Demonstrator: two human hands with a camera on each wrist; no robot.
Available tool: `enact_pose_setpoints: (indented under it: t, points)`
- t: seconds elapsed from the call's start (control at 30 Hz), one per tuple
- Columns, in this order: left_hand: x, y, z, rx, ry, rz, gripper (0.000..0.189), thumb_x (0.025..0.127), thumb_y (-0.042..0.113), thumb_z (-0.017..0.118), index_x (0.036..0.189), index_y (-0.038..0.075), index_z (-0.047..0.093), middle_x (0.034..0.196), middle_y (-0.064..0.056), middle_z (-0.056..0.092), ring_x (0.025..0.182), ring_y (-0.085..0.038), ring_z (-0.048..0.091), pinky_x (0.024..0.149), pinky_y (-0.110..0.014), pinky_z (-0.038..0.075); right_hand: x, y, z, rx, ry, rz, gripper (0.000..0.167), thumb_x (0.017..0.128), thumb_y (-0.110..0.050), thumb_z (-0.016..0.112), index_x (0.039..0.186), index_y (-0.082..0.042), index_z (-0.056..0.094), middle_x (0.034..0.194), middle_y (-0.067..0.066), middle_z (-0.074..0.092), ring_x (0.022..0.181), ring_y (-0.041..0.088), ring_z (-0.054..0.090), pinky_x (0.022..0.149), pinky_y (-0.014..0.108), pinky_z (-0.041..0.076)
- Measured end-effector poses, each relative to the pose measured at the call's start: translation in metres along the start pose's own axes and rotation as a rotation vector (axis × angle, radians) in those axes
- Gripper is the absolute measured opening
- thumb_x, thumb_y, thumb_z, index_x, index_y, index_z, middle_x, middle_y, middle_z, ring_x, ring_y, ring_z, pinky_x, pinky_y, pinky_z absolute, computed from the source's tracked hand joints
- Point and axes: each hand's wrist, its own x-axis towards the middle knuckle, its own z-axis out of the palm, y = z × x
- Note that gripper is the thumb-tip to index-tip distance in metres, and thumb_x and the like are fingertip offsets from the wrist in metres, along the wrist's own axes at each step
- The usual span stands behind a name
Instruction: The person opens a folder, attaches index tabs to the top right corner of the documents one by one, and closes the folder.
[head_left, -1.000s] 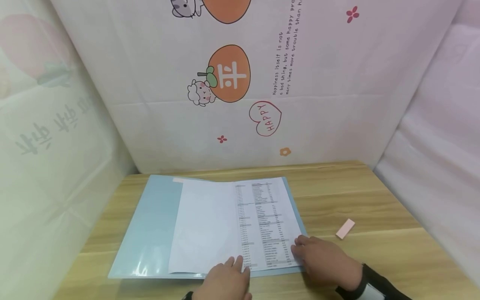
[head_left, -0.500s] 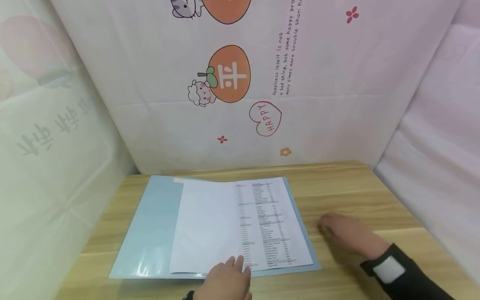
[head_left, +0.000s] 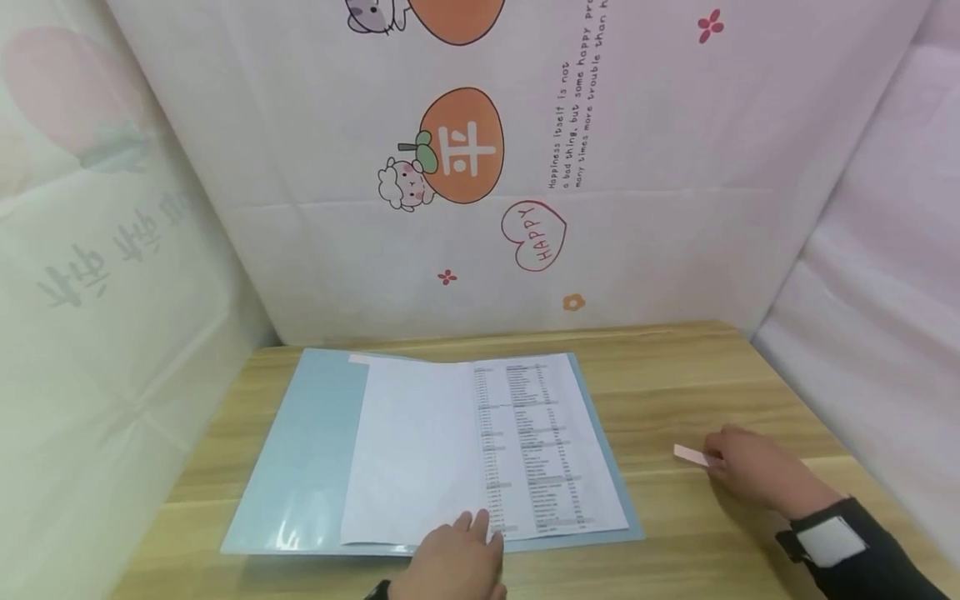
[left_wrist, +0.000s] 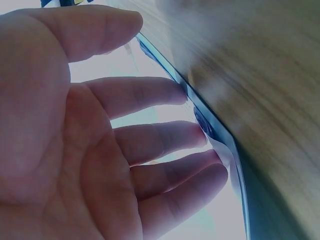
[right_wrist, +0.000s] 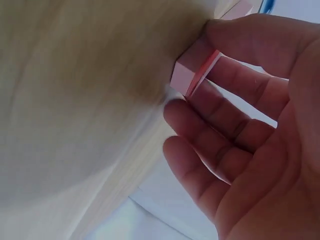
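A light-blue folder [head_left: 288,467] lies spread on the wooden table. On it rest white sheets: a blank one [head_left: 408,450] on the left and a printed list [head_left: 543,467] on the right. My left hand [head_left: 453,558] rests at their lower edge, its fingers extended over the paper; in the left wrist view the left hand [left_wrist: 100,135] shows its palm and grips nothing. Right of the folder, my right hand [head_left: 761,471] pinches a small pink sticky note pad [head_left: 692,456]. The right wrist view shows the pad [right_wrist: 187,72] between thumb and fingers.
A small pink sticky tab [head_left: 359,359] sits at the blank sheet's top left corner. Behind the wooden table [head_left: 667,375] hangs a printed white cloth [head_left: 645,208], with more cloth at both sides.
My right hand has left the folder's lower right corner, moved right and taken hold of the pink sticky note pad, which has turned. The left hand has stayed in place.
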Motion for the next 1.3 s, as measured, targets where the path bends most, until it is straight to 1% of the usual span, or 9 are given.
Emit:
enact_pose_setpoints:
  t: [0.17, 0.47, 0.67, 0.87, 0.93, 1.0, 1.13, 1.2, 1.3]
  points:
    - [-0.001, 0.0, 0.0, -0.008, -0.008, -0.002, 0.05, 0.092, 0.052, 0.063, 0.132, 0.022, 0.066, 0.138, -0.003, 0.058, 0.126, -0.021, 0.053, 0.095, -0.041, 0.049, 0.001, -0.004, -0.003, 0.038, -0.047, 0.039, 0.011, 0.09, -0.013, 0.07, 0.081, -0.015, 0.063, 0.069, -0.007, 0.05, 0.059, 0.011, 0.044, 0.055, 0.033, 0.041]
    - [0.0, -0.001, 0.0, -0.003, -0.001, -0.001, 0.052, 0.092, 0.053, 0.062, 0.133, 0.021, 0.065, 0.138, -0.003, 0.057, 0.127, -0.022, 0.052, 0.095, -0.04, 0.048, 0.005, -0.005, -0.007, 0.071, -0.054, 0.063, 0.006, 0.088, -0.015, 0.074, 0.087, -0.013, 0.068, 0.071, -0.006, 0.054, 0.06, 0.012, 0.046, 0.054, 0.033, 0.042]
    - [0.0, 0.0, 0.0, 0.0, 0.004, 0.003, 0.051, 0.092, 0.053, 0.062, 0.132, 0.021, 0.066, 0.138, -0.003, 0.058, 0.127, -0.021, 0.053, 0.095, -0.04, 0.049, 0.005, -0.008, -0.001, 0.048, -0.048, 0.068, 0.01, 0.088, -0.016, 0.072, 0.082, -0.015, 0.065, 0.068, -0.005, 0.05, 0.058, 0.012, 0.045, 0.053, 0.033, 0.04]
    - [-0.002, 0.003, 0.0, -0.005, 0.011, -0.015, 0.051, 0.091, 0.054, 0.063, 0.13, 0.021, 0.067, 0.136, -0.003, 0.059, 0.125, -0.021, 0.054, 0.093, -0.04, 0.05, 0.007, -0.02, -0.001, 0.054, -0.041, 0.055, 0.013, 0.091, -0.019, 0.07, 0.08, -0.016, 0.064, 0.066, -0.007, 0.05, 0.057, 0.011, 0.045, 0.053, 0.032, 0.041]
    - [-0.003, 0.004, 0.0, -0.019, 0.026, -0.022, 0.048, 0.091, 0.054, 0.064, 0.125, 0.022, 0.07, 0.131, -0.002, 0.061, 0.116, -0.018, 0.057, 0.088, -0.038, 0.051, 0.008, -0.027, -0.003, 0.061, -0.032, 0.044, 0.012, 0.09, -0.02, 0.07, 0.081, -0.017, 0.064, 0.067, -0.008, 0.05, 0.057, 0.011, 0.044, 0.052, 0.031, 0.04]
    - [-0.004, 0.005, 0.0, -0.027, 0.069, -0.022, 0.041, 0.09, 0.053, 0.065, 0.114, 0.02, 0.073, 0.117, 0.0, 0.064, 0.099, -0.014, 0.058, 0.079, -0.034, 0.051, 0.01, -0.038, -0.006, 0.075, -0.012, 0.029, 0.011, 0.089, -0.022, 0.071, 0.082, -0.017, 0.065, 0.067, -0.009, 0.049, 0.056, 0.01, 0.043, 0.051, 0.03, 0.04]
    - [-0.008, 0.005, -0.003, -0.063, 0.201, -0.003, 0.03, 0.089, 0.044, 0.067, 0.085, 0.015, 0.072, 0.083, 0.003, 0.054, 0.071, -0.011, 0.044, 0.062, -0.029, 0.042, 0.017, -0.072, -0.015, 0.128, 0.025, 0.002, 0.007, 0.088, -0.023, 0.073, 0.087, -0.017, 0.068, 0.066, -0.011, 0.049, 0.055, 0.008, 0.043, 0.051, 0.028, 0.039]
    - [-0.009, 0.004, -0.007, -0.091, 0.253, 0.009, 0.029, 0.09, 0.04, 0.067, 0.081, 0.013, 0.071, 0.077, 0.004, 0.05, 0.069, -0.01, 0.043, 0.06, -0.028, 0.041, 0.021, -0.095, -0.022, 0.159, 0.042, -0.021, 0.007, 0.089, -0.023, 0.073, 0.089, -0.018, 0.069, 0.067, -0.012, 0.049, 0.057, 0.007, 0.044, 0.052, 0.027, 0.039]
    - [-0.01, 0.002, -0.013, -0.161, 0.3, 0.021, 0.028, 0.091, 0.038, 0.066, 0.092, 0.011, 0.074, 0.082, 0.005, 0.055, 0.073, -0.009, 0.049, 0.065, -0.028, 0.045, 0.026, -0.132, -0.032, 0.216, 0.07, -0.073, 0.005, 0.089, -0.022, 0.073, 0.091, -0.019, 0.07, 0.071, -0.013, 0.052, 0.061, 0.005, 0.047, 0.054, 0.026, 0.043]
